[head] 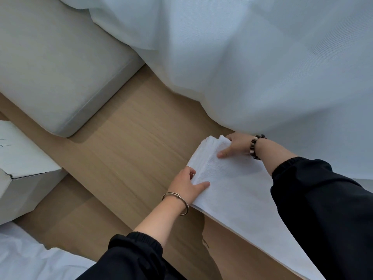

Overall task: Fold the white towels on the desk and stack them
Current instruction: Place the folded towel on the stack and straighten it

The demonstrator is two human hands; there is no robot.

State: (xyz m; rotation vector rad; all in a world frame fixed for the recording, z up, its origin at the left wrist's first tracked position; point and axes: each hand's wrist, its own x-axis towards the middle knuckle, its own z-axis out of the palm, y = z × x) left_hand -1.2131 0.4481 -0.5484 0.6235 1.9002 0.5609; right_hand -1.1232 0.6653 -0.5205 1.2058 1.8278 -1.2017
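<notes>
White towel [222, 172] stretched along right side, near curtain [262, 67]. Far-left end doubled over, layers showing. Left hand [186, 185] pinches near corner of fold, right hand [237, 145] grips far corner. Mid-fold, by looks. Next: carry fold over, match edges, press flat.

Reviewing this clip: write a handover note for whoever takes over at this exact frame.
Left hand: grips the near folded edge of the white towel, thumb on top.
Right hand: pinches the towel's far corner, thumb on top.
Done: towel partly folded, with layers showing at the far corner.
Left: finish this fold, fold the other towels, then stack them. No stack is in view.
</notes>
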